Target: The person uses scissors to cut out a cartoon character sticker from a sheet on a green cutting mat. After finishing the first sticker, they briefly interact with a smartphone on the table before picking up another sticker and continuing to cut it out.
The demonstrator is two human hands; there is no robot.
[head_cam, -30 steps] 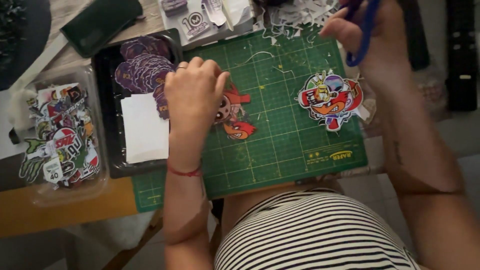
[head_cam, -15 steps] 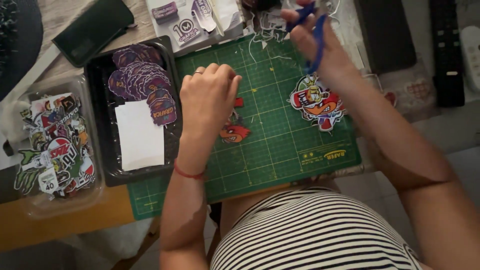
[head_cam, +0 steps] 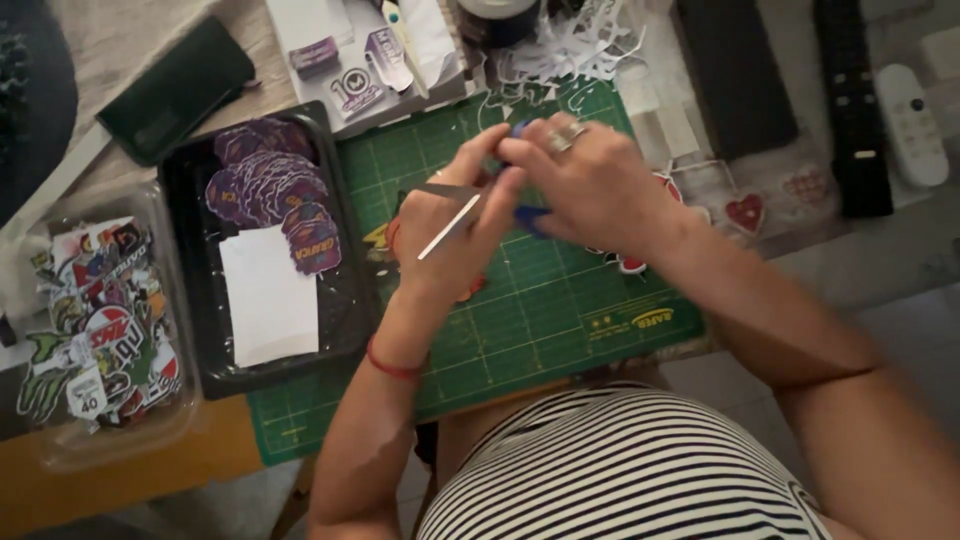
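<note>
Scissors [head_cam: 470, 208] with blue plastic handles and pale metal blades sit between the two hands above the upper middle of the green gridded cutting mat [head_cam: 560, 320]. The right hand [head_cam: 590, 185] is curled closed over the blue handles, knuckles up, a ring on one finger; the blue shows just under its fingers. The blades stand slightly apart and point toward the mat's left edge, across the left hand [head_cam: 450, 235]. That hand is half closed, fingers bent and gathered at the blades; it seems to pinch a small piece of paper there, but what it holds is too hidden to tell. A red cord bracelet [head_cam: 392, 366] circles its wrist.

Under the right forearm, a red and white cut-out sticker [head_cam: 630, 262] lies on the mat, mostly covered. A red scrap [head_cam: 475, 289] peeks out below the left hand.

Just beside the mat's left edge stands a black plastic tray [head_cam: 200, 350] with a fan of purple round stickers [head_cam: 268, 190] at its far end and a white blank sheet [head_cam: 268, 295] nearer the person. Left of it, a clear plastic tub [head_cam: 120, 440] holds a heap of mixed colourful stickers [head_cam: 90, 320]. White paper trimmings [head_cam: 570, 45] pile at the mat's far edge. A heart-printed sheet [head_cam: 745, 205] lies off the mat's right edge, with a black remote [head_cam: 855, 100] and a white remote [head_cam: 910, 125] beyond.
</note>
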